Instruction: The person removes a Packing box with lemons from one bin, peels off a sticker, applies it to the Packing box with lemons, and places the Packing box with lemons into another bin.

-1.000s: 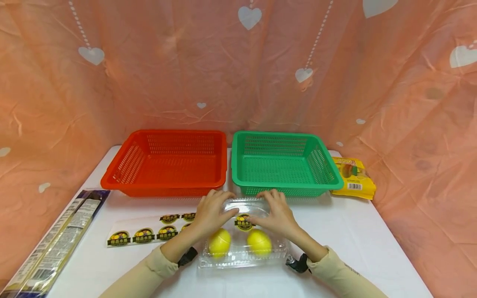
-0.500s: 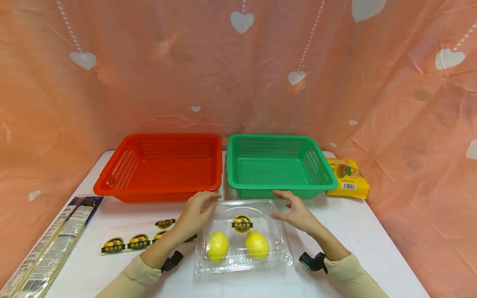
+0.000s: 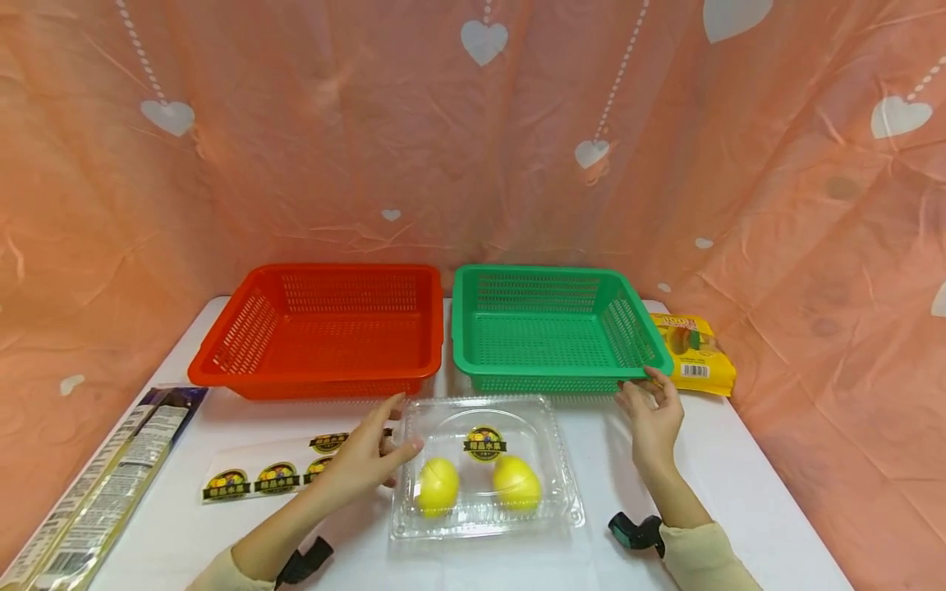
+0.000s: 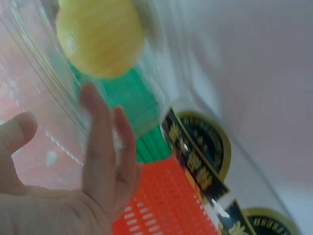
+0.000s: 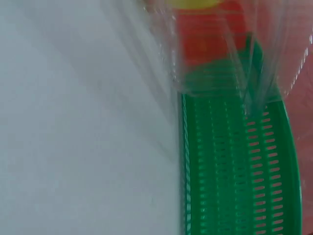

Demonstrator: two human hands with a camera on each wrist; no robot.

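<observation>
A clear plastic clamshell box lies closed on the white table, with two yellow round fruits inside. On its lid is a black and gold fruit sticker. My left hand is at the box's left side, its fingers spread and holding nothing. In the left wrist view, the fingers overlap the clear wall below a yellow fruit. My right hand is away from the box, its fingertips right at the front right corner of the green basket. The right wrist view does not show that hand.
A red basket stands at the back left. Beside the green basket is a yellow food packet. A sheet of stickers lies left of the box, partly behind my left arm. Long flat packages lie along the left edge.
Both hands have come off the clear box. The left has drawn back leftward; the right has moved right to the green basket's corner. The box stays on the table.
</observation>
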